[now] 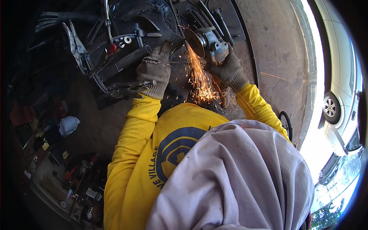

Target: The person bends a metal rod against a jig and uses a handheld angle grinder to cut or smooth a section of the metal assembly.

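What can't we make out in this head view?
Head view:
1. Right hand: some fingers hidden behind the grinder.
2. Left hand: palm turned away; the glove's own back hides whatever it may grip.
3. Pale car: cut off at the picture's rim.
4. Small items, lower left: too small and dark to name.

Head-worn fisheye, facing down, close above yellow shirt (142,168), left hand (155,73) and right hand (230,70) farther off

the grinder (218,49) hides part of the right hand (230,69); whatever lies under the left hand (155,73) cannot be told. cloth (237,176) covers some of the shirt (184,115), running off the lower edge. a sleeve (257,103) half hides the wheel (290,124).
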Demonstrator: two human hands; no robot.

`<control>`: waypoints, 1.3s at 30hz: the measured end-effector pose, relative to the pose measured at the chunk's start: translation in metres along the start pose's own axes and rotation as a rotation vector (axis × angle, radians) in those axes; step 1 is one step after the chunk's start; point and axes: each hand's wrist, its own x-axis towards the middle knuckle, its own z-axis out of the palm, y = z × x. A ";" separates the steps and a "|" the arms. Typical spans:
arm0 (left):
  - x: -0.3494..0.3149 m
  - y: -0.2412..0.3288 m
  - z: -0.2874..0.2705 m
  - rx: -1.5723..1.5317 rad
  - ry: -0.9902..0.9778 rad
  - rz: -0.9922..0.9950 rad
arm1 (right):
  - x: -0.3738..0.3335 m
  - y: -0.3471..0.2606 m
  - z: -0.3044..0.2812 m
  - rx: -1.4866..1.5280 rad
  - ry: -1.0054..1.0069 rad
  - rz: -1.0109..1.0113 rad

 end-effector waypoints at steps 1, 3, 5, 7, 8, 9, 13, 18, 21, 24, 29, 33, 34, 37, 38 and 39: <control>0.001 0.001 0.000 -0.001 0.001 0.001 | 0.000 0.003 0.000 -0.001 0.001 0.000; 0.002 0.002 -0.001 -0.006 0.003 -0.002 | -0.001 0.014 0.002 0.090 -0.011 -0.011; 0.001 0.001 0.001 0.001 -0.002 -0.005 | -0.002 0.012 0.002 0.065 -0.035 0.032; 0.001 0.000 0.002 0.005 -0.008 -0.006 | -0.005 0.009 0.002 0.039 -0.056 0.078; 0.001 -0.001 0.003 0.015 -0.007 0.000 | -0.008 0.006 0.002 0.068 -0.045 0.069; 0.001 -0.001 0.003 0.025 -0.006 0.006 | -0.010 0.004 0.002 0.096 -0.034 0.060; 0.000 -0.002 0.002 -0.006 0.010 0.010 | -0.009 0.000 0.001 0.045 -0.046 0.112; 0.000 0.000 -0.001 0.003 -0.030 0.002 | -0.001 0.007 0.002 0.009 -0.012 0.092; 0.000 0.000 -0.002 0.011 -0.032 0.000 | -0.001 0.002 -0.001 0.018 -0.022 0.047; 0.000 0.001 -0.003 0.019 -0.034 0.002 | -0.003 -0.005 -0.002 -0.005 -0.010 0.078; 0.001 0.001 -0.002 0.009 -0.038 -0.006 | -0.006 -0.006 -0.003 0.013 -0.053 0.088; -0.001 -0.001 0.001 0.010 -0.014 0.003 | -0.006 -0.005 -0.001 0.003 -0.040 0.099; 0.000 -0.001 0.001 0.009 -0.014 0.004 | -0.007 -0.004 -0.001 0.002 -0.039 0.098; 0.001 0.002 -0.002 0.028 -0.016 0.006 | -0.007 -0.001 0.001 0.038 -0.036 0.100; 0.001 0.004 -0.004 0.024 -0.008 0.005 | -0.005 0.004 0.003 0.046 -0.019 0.069; 0.002 0.006 -0.006 0.019 0.001 0.004 | -0.005 0.007 0.004 0.055 -0.001 0.039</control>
